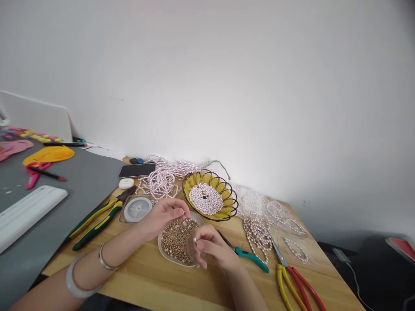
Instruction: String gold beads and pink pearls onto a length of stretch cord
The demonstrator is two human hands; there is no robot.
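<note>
My left hand point(167, 216) is closed in a pinch over the far side of a shallow white bowl point(161, 252). What its fingertips hold is too small to make out. Small gold beads point(175, 237), with a few pearly white ones among them, fill the bowl. At the bowl's right edge, my right hand point(212, 248) pinches a small white bead point(195, 239) between thumb and forefinger. Behind the hands stands a yellow basket point(229, 190) with a black wire rim, holding loose pale pink beads point(205, 198).
Green-yellow pliers point(100, 220) and a white spool point(138, 209) lie left. Pink bead strands point(162, 181) and a phone point(138, 170) are behind. To the right are teal-handled pliers point(251, 258), bead strings point(257, 235), bagged strings point(285, 216) and red-yellow-handled scissors point(292, 276).
</note>
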